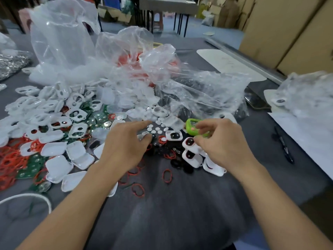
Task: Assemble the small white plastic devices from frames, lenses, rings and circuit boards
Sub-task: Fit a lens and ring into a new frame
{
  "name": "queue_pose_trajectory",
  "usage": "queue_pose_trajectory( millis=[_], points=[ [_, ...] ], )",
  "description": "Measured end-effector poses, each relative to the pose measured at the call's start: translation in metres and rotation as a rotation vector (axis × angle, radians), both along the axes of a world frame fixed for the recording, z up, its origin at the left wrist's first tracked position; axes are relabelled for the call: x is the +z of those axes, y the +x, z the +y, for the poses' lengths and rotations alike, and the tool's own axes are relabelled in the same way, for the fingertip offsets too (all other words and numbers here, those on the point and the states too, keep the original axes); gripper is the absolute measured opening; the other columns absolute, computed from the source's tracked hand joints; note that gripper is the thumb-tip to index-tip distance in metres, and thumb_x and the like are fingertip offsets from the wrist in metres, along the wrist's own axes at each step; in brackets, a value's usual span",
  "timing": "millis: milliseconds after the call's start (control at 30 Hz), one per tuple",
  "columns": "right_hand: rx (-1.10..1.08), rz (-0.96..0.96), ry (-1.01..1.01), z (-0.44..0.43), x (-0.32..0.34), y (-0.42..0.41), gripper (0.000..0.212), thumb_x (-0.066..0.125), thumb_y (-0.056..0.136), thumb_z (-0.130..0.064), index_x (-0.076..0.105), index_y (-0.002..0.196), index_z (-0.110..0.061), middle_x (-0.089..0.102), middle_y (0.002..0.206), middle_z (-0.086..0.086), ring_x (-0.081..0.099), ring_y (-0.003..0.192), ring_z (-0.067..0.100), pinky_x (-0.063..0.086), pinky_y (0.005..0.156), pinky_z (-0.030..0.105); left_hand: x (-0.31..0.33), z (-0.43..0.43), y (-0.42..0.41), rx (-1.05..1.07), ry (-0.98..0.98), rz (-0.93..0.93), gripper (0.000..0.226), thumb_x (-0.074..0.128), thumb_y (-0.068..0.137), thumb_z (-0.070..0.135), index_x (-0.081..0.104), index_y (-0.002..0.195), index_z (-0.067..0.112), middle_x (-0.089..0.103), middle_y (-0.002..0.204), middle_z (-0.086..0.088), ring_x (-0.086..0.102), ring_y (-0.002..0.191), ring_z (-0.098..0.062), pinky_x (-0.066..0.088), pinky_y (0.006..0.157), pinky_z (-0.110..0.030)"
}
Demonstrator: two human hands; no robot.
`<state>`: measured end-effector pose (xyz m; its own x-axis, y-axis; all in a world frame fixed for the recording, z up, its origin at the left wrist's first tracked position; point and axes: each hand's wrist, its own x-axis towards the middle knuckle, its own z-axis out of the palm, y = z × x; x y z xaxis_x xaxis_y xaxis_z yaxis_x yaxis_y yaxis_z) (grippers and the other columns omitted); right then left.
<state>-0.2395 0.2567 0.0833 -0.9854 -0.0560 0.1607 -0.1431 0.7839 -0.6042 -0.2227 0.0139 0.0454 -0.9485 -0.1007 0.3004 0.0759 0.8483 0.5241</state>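
The right hand pinches a green frame in its fingertips above the table. Just left of the green frame, the left hand hovers with bent fingers over loose discs; whether it grips one cannot be told. Below the green frame, finished devices lie touching one another. Far to its left are heaped white frames, boards and red rings. Behind it stand clear bags, and to its right lies a pen.
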Motion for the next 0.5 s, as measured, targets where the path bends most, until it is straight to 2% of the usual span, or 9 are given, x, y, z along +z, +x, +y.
queue_pose_trajectory(
  millis=[67, 133, 167, 233, 300, 400, 500],
  points=[
    [0.011, 0.057, -0.012, -0.011, -0.001, -0.009, 0.026, 0.074, 0.086, -0.015, 0.080, 0.108, -0.027, 0.077, 0.094, -0.014, 0.063, 0.079, -0.013, 0.040, 0.066, -0.004, -0.001, -0.002, -0.001, -0.001, -0.029, -0.041, 0.043, 0.068, 0.095, 0.030, 0.065, 0.138, 0.032, 0.069, 0.134, 0.003, 0.060, 0.127, -0.025, 0.046, 0.104, -0.038],
    [0.062, 0.052, 0.049, -0.029, 0.000, -0.025, 0.031, 0.068, 0.090, -0.006, 0.079, 0.112, -0.023, 0.079, 0.102, -0.007, 0.065, 0.080, -0.005, 0.041, 0.069, -0.005, -0.003, -0.007, -0.004, 0.034, -0.059, -0.049, 0.049, 0.064, 0.097, 0.025, 0.058, 0.145, 0.026, 0.071, 0.129, -0.005, 0.061, 0.120, -0.031, 0.046, 0.100, -0.041],
    [0.091, 0.036, 0.088, -0.040, 0.001, -0.035, 0.035, 0.065, 0.091, -0.002, 0.078, 0.116, -0.022, 0.078, 0.109, -0.004, 0.067, 0.087, 0.002, 0.043, 0.076, -0.002, -0.004, -0.010, -0.006, 0.068, -0.069, -0.049, 0.053, 0.061, 0.098, 0.025, 0.052, 0.150, 0.023, 0.070, 0.127, -0.008, 0.060, 0.119, -0.033, 0.046, 0.099, -0.043],
    [0.152, -0.033, 0.192, -0.063, 0.003, -0.057, 0.043, 0.059, 0.092, 0.000, 0.074, 0.125, -0.023, 0.074, 0.123, 0.001, 0.069, 0.102, 0.014, 0.050, 0.087, 0.016, -0.004, -0.019, -0.011, 0.150, -0.088, -0.048, 0.062, 0.057, 0.101, 0.031, 0.036, 0.158, 0.020, 0.063, 0.137, -0.011, 0.052, 0.130, -0.033, 0.040, 0.108, -0.045],
    [0.242, -0.108, 0.340, -0.085, 0.004, -0.073, 0.051, 0.056, 0.093, -0.002, 0.065, 0.138, -0.025, 0.068, 0.134, 0.004, 0.067, 0.105, 0.021, 0.053, 0.087, 0.027, -0.008, -0.030, -0.015, 0.201, -0.121, -0.063, 0.068, 0.053, 0.103, 0.035, 0.025, 0.161, 0.017, 0.050, 0.154, -0.012, 0.038, 0.146, -0.030, 0.027, 0.121, -0.041],
    [0.297, -0.148, 0.430, -0.107, 0.005, -0.089, 0.050, 0.058, 0.091, -0.006, 0.061, 0.139, -0.020, 0.065, 0.135, 0.008, 0.064, 0.098, 0.025, 0.058, 0.084, 0.036, -0.014, -0.053, -0.017, 0.237, -0.206, -0.111, 0.070, 0.045, 0.104, 0.042, 0.019, 0.163, 0.014, 0.030, 0.166, -0.010, 0.022, 0.155, -0.027, 0.013, 0.128, -0.039],
    [0.278, -0.125, 0.511, -0.124, 0.002, -0.106, 0.036, 0.060, 0.088, -0.007, 0.067, 0.123, -0.011, 0.070, 0.121, 0.012, 0.067, 0.104, 0.029, 0.060, 0.088, 0.042, -0.015, -0.070, -0.020, 0.280, -0.195, -0.193, 0.063, 0.045, 0.104, 0.044, 0.032, 0.158, 0.015, 0.031, 0.165, -0.008, 0.022, 0.154, -0.027, 0.016, 0.127, -0.044]
  ],
)
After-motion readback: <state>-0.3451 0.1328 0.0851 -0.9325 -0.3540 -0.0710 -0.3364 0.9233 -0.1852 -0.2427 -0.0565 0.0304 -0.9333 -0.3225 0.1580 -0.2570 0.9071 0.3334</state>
